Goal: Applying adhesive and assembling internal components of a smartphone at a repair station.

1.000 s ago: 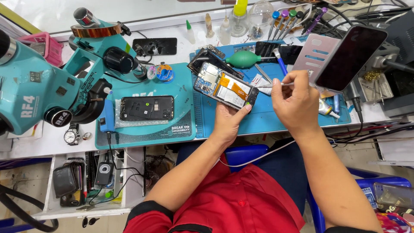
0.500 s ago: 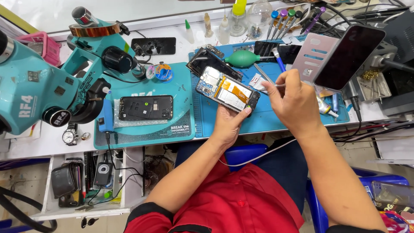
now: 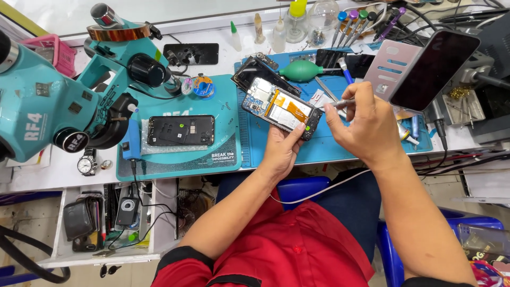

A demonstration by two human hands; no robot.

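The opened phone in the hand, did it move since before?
No. The opened phone sits where it did, just right of the teal mat, in the left hand.

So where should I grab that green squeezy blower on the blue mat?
Probably take the green blower by its fat round bulb, coming from above. It lies flat on the blue mat, its thin nozzle pointing right. The bulb is the widest part and looks free on top.

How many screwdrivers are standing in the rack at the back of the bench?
5 show: coloured-capped screwdrivers side by side in the rack at the back, right of the clear jar. More may be hidden behind. The right hand holds a separate tool against the opened phone held by the left hand.
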